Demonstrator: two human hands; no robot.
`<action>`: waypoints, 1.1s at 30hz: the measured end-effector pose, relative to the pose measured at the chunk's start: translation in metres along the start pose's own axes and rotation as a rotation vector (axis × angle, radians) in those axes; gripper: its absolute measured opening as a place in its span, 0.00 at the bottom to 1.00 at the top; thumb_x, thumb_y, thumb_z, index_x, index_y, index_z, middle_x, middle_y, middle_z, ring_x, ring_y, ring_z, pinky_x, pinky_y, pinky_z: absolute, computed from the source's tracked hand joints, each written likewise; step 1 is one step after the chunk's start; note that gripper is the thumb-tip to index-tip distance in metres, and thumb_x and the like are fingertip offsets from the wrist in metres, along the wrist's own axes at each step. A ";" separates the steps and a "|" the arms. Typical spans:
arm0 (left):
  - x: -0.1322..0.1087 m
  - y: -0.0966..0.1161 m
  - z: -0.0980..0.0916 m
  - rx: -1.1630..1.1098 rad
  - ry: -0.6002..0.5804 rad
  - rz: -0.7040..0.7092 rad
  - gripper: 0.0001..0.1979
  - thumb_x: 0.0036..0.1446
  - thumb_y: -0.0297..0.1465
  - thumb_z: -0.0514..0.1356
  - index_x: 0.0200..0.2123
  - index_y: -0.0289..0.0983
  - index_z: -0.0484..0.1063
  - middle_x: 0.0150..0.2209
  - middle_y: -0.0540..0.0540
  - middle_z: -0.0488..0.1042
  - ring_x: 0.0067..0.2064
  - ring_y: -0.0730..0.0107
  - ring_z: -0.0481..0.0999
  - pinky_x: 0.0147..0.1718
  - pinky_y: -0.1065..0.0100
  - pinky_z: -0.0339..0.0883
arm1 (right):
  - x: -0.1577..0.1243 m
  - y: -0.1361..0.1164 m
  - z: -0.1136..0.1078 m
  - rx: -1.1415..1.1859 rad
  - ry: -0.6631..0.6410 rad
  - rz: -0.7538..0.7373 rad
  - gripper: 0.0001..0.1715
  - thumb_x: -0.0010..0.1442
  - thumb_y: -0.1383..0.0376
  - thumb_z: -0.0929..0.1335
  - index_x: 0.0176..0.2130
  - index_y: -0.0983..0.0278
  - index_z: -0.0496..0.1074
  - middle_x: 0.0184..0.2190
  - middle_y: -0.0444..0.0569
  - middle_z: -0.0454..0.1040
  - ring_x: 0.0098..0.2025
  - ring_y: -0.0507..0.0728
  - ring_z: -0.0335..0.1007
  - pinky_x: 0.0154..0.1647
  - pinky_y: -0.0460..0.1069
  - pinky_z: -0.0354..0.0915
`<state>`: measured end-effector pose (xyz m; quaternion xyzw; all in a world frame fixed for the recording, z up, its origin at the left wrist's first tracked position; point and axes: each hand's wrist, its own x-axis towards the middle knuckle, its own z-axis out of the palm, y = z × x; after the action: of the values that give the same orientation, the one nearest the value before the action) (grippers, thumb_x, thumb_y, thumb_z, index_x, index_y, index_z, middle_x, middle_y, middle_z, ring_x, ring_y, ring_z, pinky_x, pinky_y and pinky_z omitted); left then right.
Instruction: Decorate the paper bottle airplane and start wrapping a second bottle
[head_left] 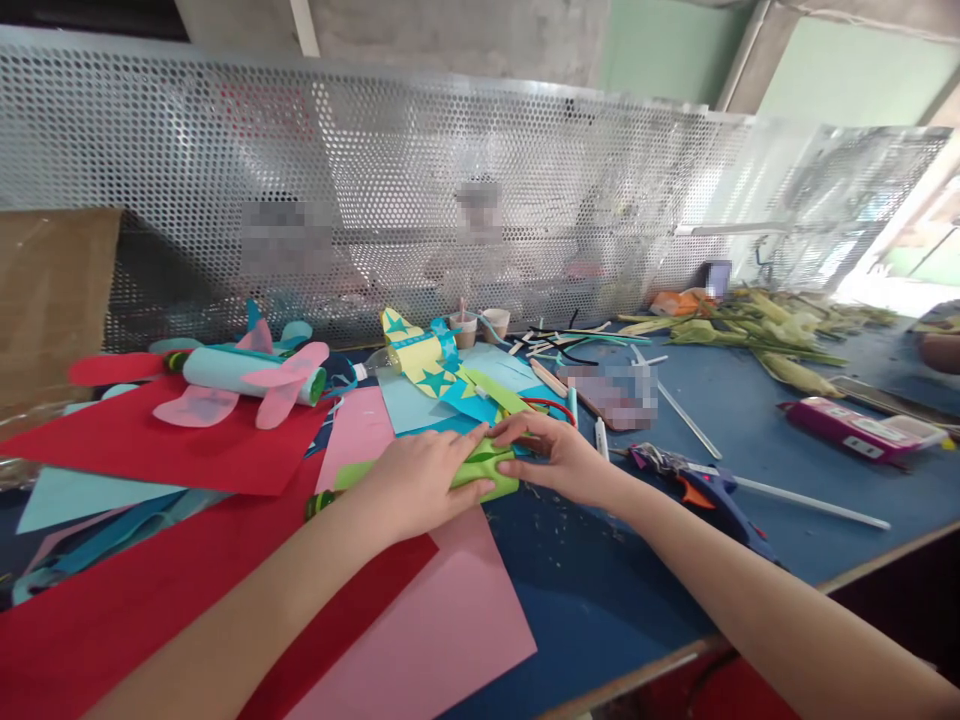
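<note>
A lime-green paper-wrapped tube [491, 470] lies on its side between my hands. My left hand [424, 475] covers its left and middle part, fingers curved over the top. The fingertips of my right hand [551, 455] press the paper at the tube's right end. A dark green bottle neck [319, 503] sticks out to the left, under my left wrist. Beneath are pink paper [450, 620] and red paper [150, 580]. A light-blue paper plane [251, 375] with pink and red parts rests at the left. Behind my hands stands a yellow paper craft [427, 355] with blue stars.
A blue glue gun [701, 490] with a glue stick lies right of my right hand. Further right is a purple box [862, 430]. Corn husks [795, 335] lie at the back right, before a perforated metal screen [487, 150]. Two cups [495, 325] and a phone [615, 395] are behind.
</note>
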<state>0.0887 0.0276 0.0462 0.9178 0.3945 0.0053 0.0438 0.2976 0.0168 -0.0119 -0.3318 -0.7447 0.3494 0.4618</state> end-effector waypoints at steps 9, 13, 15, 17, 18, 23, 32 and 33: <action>0.001 0.003 0.007 0.061 0.050 0.006 0.31 0.64 0.47 0.50 0.64 0.36 0.59 0.51 0.35 0.76 0.50 0.48 0.76 0.41 0.59 0.69 | -0.001 -0.003 -0.003 -0.012 -0.034 0.041 0.15 0.59 0.56 0.71 0.44 0.60 0.69 0.46 0.49 0.72 0.54 0.56 0.70 0.61 0.57 0.63; 0.000 0.001 0.007 0.051 0.032 0.003 0.31 0.65 0.48 0.49 0.64 0.35 0.60 0.52 0.35 0.75 0.53 0.46 0.74 0.43 0.56 0.68 | -0.001 -0.003 -0.003 -0.007 -0.049 0.039 0.15 0.60 0.57 0.69 0.46 0.60 0.69 0.48 0.51 0.71 0.55 0.56 0.69 0.62 0.57 0.62; 0.001 -0.001 0.009 0.039 0.051 0.015 0.31 0.64 0.48 0.50 0.64 0.35 0.60 0.51 0.35 0.76 0.52 0.47 0.75 0.43 0.57 0.69 | -0.002 -0.004 -0.004 -0.008 -0.046 0.043 0.14 0.61 0.57 0.69 0.45 0.60 0.69 0.48 0.51 0.72 0.55 0.56 0.69 0.62 0.57 0.63; 0.003 -0.003 0.011 0.033 0.075 0.018 0.32 0.64 0.48 0.51 0.64 0.36 0.59 0.50 0.36 0.77 0.50 0.49 0.76 0.42 0.59 0.69 | -0.001 -0.004 -0.004 -0.008 -0.041 0.046 0.13 0.61 0.56 0.69 0.43 0.60 0.70 0.47 0.51 0.73 0.55 0.57 0.69 0.61 0.57 0.64; 0.003 -0.004 0.012 0.027 0.080 0.020 0.32 0.63 0.49 0.52 0.64 0.37 0.60 0.49 0.36 0.77 0.49 0.50 0.77 0.41 0.60 0.69 | -0.001 -0.005 -0.004 -0.009 -0.041 0.046 0.13 0.61 0.56 0.69 0.42 0.60 0.71 0.47 0.51 0.73 0.55 0.57 0.70 0.61 0.57 0.64; 0.005 -0.006 0.009 0.020 0.064 0.026 0.32 0.61 0.50 0.54 0.63 0.39 0.62 0.46 0.38 0.79 0.45 0.50 0.79 0.36 0.62 0.70 | -0.001 -0.005 -0.004 -0.041 -0.043 0.008 0.14 0.59 0.55 0.70 0.43 0.59 0.70 0.45 0.50 0.73 0.53 0.57 0.70 0.59 0.57 0.66; 0.003 -0.002 0.006 0.012 0.021 0.007 0.32 0.63 0.49 0.52 0.65 0.38 0.59 0.50 0.36 0.77 0.50 0.46 0.76 0.41 0.57 0.70 | 0.001 -0.004 0.000 -0.142 -0.025 -0.072 0.11 0.61 0.59 0.70 0.42 0.60 0.70 0.44 0.51 0.73 0.51 0.58 0.71 0.54 0.56 0.68; 0.002 -0.002 0.006 -0.004 0.023 0.005 0.32 0.63 0.49 0.51 0.65 0.38 0.59 0.51 0.36 0.76 0.50 0.45 0.76 0.41 0.56 0.70 | 0.001 -0.005 0.000 -0.153 -0.027 -0.074 0.10 0.61 0.59 0.70 0.42 0.60 0.70 0.44 0.51 0.74 0.51 0.58 0.71 0.55 0.57 0.68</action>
<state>0.0890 0.0299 0.0405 0.9186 0.3926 0.0169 0.0412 0.2965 0.0149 -0.0072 -0.3337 -0.7871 0.2785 0.4376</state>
